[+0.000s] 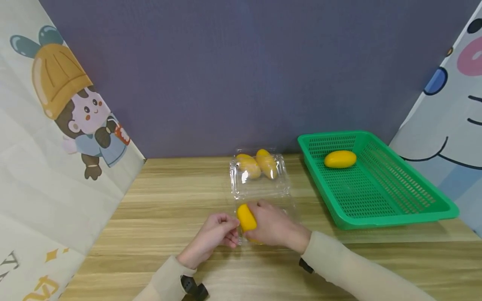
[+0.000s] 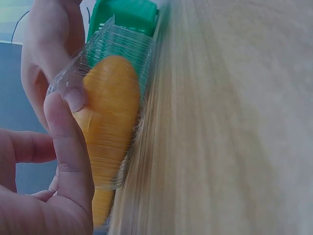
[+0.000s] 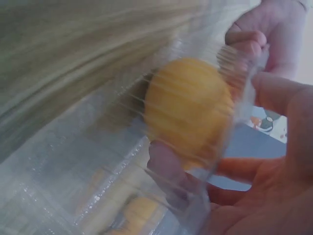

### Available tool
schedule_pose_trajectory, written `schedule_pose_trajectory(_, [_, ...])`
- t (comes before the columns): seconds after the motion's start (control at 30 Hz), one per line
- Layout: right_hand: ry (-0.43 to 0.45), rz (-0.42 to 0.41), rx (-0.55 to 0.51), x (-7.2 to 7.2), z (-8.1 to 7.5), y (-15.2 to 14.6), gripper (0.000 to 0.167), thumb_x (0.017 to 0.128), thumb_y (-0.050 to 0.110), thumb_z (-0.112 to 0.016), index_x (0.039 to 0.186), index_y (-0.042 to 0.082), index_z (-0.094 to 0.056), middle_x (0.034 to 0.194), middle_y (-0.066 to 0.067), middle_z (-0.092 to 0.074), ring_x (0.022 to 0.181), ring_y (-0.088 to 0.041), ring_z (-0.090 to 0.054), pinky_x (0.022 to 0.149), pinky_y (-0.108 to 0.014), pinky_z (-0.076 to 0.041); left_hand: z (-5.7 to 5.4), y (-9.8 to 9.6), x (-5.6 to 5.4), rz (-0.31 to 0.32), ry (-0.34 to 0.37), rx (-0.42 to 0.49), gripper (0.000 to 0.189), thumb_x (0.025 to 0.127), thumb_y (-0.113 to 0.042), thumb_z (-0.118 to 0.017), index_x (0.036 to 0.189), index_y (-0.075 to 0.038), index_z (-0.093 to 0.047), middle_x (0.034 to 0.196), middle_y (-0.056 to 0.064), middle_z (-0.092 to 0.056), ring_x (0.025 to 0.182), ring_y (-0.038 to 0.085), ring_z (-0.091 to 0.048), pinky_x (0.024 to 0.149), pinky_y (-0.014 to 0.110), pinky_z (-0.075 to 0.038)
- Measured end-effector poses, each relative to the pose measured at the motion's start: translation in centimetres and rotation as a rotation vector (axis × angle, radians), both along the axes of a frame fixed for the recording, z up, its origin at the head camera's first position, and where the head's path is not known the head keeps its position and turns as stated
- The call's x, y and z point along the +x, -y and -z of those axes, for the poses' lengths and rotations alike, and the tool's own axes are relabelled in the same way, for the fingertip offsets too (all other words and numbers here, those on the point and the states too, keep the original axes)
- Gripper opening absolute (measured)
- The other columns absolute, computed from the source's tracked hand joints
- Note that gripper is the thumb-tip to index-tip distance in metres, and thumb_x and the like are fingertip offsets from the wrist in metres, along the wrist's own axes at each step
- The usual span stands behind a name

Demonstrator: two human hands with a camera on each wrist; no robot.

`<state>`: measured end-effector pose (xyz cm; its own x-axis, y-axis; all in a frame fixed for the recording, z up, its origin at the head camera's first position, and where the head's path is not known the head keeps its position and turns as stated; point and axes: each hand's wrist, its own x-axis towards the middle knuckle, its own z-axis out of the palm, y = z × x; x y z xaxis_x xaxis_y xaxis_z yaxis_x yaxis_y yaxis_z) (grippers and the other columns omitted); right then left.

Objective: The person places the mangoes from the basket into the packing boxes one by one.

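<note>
The right hand is gripping a mango, the left hand pinching the clamshell; uneven pushing is risking tipping.

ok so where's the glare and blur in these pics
Head: fairly clear, with bright white glare on the clear plastic container; left wrist: the wooden tabletop looks hazy and soft; right wrist: soft overall, tabletop grain blurred, the gripped yellow fruit streaked by the plastic's ridges.
</note>
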<state>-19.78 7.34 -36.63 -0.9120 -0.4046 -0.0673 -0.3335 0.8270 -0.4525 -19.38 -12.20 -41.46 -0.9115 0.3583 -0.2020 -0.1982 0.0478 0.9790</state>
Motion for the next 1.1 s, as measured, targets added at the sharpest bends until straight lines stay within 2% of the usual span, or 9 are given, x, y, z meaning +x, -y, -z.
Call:
schedule_pose_trajectory(0.17, [0.019,0.003,-0.020,0.2,-0.4,0.0,0.071,0.079,0.027,-0.081,0.142,0.004,-0.056,0.102,-0.006,-0.057,0.076,-0.021,-0.053,0.062,-0.033,-0.049,0.0,0.0,0.1,0.000,0.008,-0.006,0.024,0.099,-0.015,-0.063,0.099,0.009,-0.058,0.077,0.007,-0.063,0.061,0.013,-0.063,0.058,0.024,-0.059])
schedule_pose_trajectory(0.37, [-0.091,-0.036,0.067,0.5,-0.3,0.4,0.074,0.079,0.030,-0.086,0.141,0.004,-0.056,0.105,-0.008,-0.056,0.081,-0.019,-0.051,0.068,-0.034,-0.053,-0.1,0.1,0.1,-0.003,0.007,-0.002,0.023,0.099,-0.014,-0.062,0.099,0.009,-0.059,0.076,0.007,-0.062,0.060,0.012,-0.062,0.058,0.024,-0.059])
schedule_pose_trajectory(0.47, [-0.114,-0.042,0.091,0.6,-0.4,0.6,0.077,0.077,0.033,-0.088,0.141,0.005,-0.056,0.107,-0.008,-0.056,0.084,-0.019,-0.050,0.069,-0.035,-0.054,-0.1,0.1,0.1,-0.006,0.006,-0.006,0.023,0.099,-0.013,-0.062,0.099,0.009,-0.059,0.076,0.007,-0.062,0.060,0.012,-0.061,0.057,0.023,-0.059])
schedule_pose_trajectory(0.77, [-0.056,0.009,-0.029,0.5,-1.2,0.5,0.054,0.076,0.017,-0.081,0.124,-0.003,-0.064,0.099,-0.004,-0.054,0.078,-0.019,-0.050,0.061,-0.029,-0.050,-0.2,0.2,0.0,-0.011,0.003,-0.003,0.025,0.098,-0.013,-0.063,0.101,0.011,-0.058,0.076,0.007,-0.062,0.060,0.012,-0.062,0.057,0.024,-0.059])
schedule_pose_trajectory(1.1, [-0.070,0.003,-0.040,0.4,-1.0,0.4,0.049,0.078,0.017,-0.080,0.120,-0.003,-0.066,0.098,-0.005,-0.055,0.078,-0.020,-0.049,0.062,-0.030,-0.048,-0.1,0.3,0.0,-0.021,0.006,-0.004,0.025,0.099,-0.014,-0.063,0.101,0.011,-0.058,0.076,0.007,-0.062,0.060,0.012,-0.062,0.057,0.024,-0.059])
